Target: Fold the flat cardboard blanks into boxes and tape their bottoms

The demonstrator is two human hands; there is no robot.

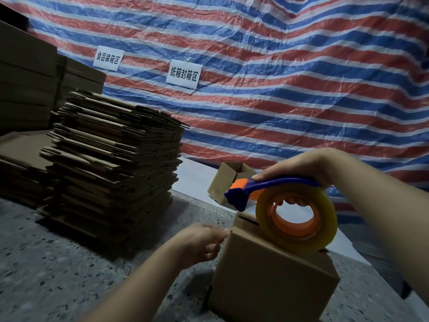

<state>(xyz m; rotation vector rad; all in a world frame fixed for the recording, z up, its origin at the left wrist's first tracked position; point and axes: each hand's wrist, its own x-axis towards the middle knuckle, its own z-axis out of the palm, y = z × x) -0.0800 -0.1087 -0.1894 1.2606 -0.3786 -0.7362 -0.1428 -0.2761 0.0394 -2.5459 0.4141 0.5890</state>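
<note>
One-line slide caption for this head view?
Right hand runs a tape dispenser over a folded box steadied by the left hand, beside stacked flat blanks.

Cardboard, plastic, speckled stone

Matt brown corrugated box (271, 270) and blank stack (116, 163); glossy plastic tape dispenser (267, 189), shiny translucent tape roll (297, 219); crinkled woven-plastic tarp (278, 77); speckled stone floor (58, 263).
</note>
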